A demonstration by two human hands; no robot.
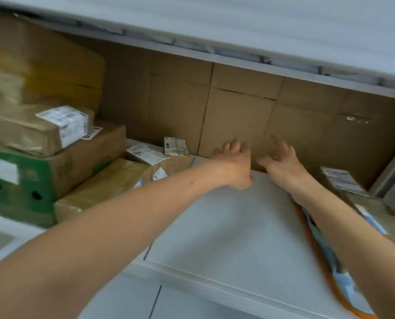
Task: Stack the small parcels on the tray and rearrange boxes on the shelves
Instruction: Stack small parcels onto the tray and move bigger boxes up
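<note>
Both my arms reach deep into a white shelf bay [226, 226]. My left hand [235, 162] and my right hand [281, 160] are spread open side by side, fingers near a large flat cardboard sheet [238, 116] that stands against the back. Neither hand holds anything. Left of my left arm lie taped brown parcels: a long one [104, 183] at the front and two small labelled ones [146, 155] [177, 150] behind it. A labelled parcel [343, 183] sits at the far right.
At the left a green and brown carton [31, 178] carries a taped parcel with a white label [42, 130]; a big brown box [42, 65] stands behind. An orange and blue flat package [325, 256] lies under my right forearm. The upper shelf [238, 26] overhangs.
</note>
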